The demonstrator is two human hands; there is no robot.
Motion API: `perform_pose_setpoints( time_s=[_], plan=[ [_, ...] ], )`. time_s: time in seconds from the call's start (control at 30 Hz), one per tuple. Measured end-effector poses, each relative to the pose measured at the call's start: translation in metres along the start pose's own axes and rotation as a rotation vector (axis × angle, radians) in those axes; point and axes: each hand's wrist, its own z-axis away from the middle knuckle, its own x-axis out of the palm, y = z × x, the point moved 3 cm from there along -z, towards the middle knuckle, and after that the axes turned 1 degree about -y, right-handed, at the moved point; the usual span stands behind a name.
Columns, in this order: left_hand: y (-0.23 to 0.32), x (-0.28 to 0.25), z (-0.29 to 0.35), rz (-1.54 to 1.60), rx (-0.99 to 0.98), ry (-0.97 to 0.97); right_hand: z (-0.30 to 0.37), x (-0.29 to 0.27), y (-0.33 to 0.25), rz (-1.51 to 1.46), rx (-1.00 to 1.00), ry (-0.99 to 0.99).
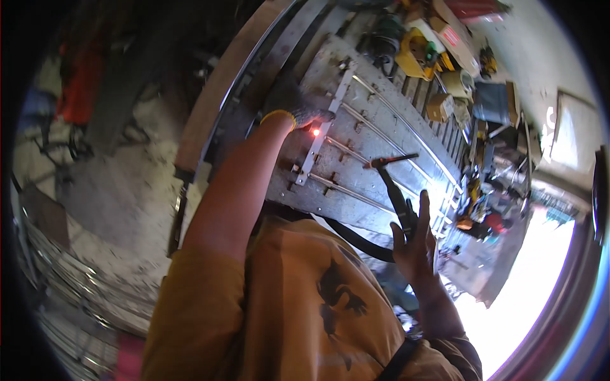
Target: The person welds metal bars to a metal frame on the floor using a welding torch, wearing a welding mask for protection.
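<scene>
My left hand [293,105], in a dark glove with a yellow cuff, presses down on a flat metal strip [325,126] laid across several thin steel rods [381,136] on a grey metal work table [330,63]. A small red-hot glowing spot [315,132] sits on the strip just below the glove. My right hand [414,244] is bare and grips the black handle of a welding electrode holder [394,187]. Its rod tip points left over the rods, a short way to the right of the strip. A black cable [356,238] runs from the holder under my arm.
Yellow tools, boxes and a cup [454,82] clutter the far right end of the bench. More parts lie along the right edge [473,209]. A wooden plank and metal rails [229,76] border the table's left side. Bundled rods lie on the floor at lower left [70,286].
</scene>
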Motion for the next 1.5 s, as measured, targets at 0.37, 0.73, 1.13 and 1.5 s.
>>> perform_pose_setpoints(
  time_s=[0.37, 0.73, 1.13, 1.5],
  plan=[
    [0.018, -0.028, 0.014, -0.015, 0.132, -0.050, 0.199, 0.023, -0.002, -0.137, 0.761, 0.224],
    [-0.034, -0.050, 0.150, 0.587, 0.147, -0.356, 0.376, 0.203, 0.057, -0.330, 1.239, 0.159],
    [-0.062, 0.002, 0.289, 0.378, 0.163, -0.338, 0.569, 0.351, 0.121, -0.502, 1.357, -0.352],
    [-0.019, 0.092, 0.371, 0.166, 0.368, -0.473, 0.616, 0.331, 0.183, -0.566, 1.305, -0.221]
  ],
)
